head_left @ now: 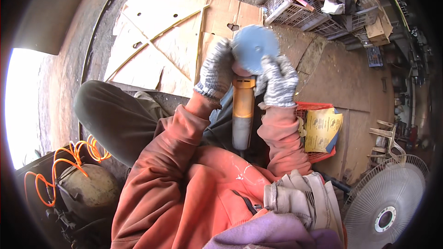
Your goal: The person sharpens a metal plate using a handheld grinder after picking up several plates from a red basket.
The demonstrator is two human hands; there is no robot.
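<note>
A round blue-grey saw disc with a notched rim covers the head of a power tool that looks like an angle grinder. The tool's yellow and grey body points back toward my lap. My right hand, in a grey-and-white knit glove, pinches the disc's lower right edge with the thumb on its face. On the other side my gloved left hand is curled in against the tool's head and the disc's left edge. Its fingertips are partly hidden behind the disc. A pinkish round part shows below the disc.
Flattened cardboard with thin wooden strips lies ahead. Crates stand at the far right. A red basket holds yellow sandpaper sheets. A fan stands near right; an orange coiled hose and a rounded tank are at left.
</note>
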